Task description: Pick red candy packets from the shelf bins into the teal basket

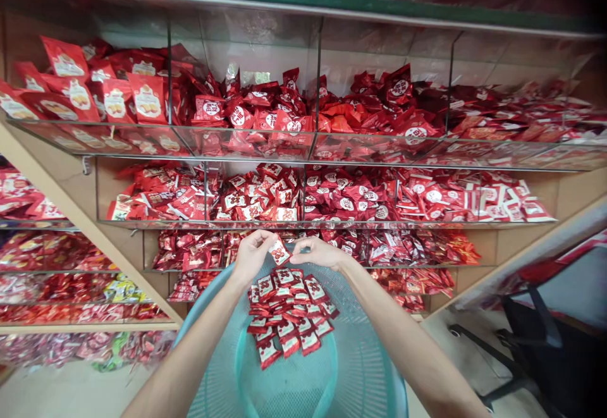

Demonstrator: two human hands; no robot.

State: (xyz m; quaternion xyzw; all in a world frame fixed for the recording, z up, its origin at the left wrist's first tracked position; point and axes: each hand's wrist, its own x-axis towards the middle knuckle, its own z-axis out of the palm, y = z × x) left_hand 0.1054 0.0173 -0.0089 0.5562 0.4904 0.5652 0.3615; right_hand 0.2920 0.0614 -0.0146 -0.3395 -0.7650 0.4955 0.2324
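A small red and white snack packet (279,253) with red fruit printed on it is held up over the far side of the basket. My left hand (255,255) pinches its left side between thumb and fingers. On the other side, my right hand (321,253) is closed in a pinch at the packet's right lower corner. Below both hands, a turquoise plastic basket (370,348) with perforated walls holds a pile of matching packets (289,317), gathered toward its far side. The bottom of the basket shows in the near half.
Glass-fronted shelves stand ahead, divided into bins of red packets (258,193). Large red pouches (147,97) fill the upper left bin. Another shelf unit with packets (52,253) stands at left. A black office chair (545,342) is on the floor at right.
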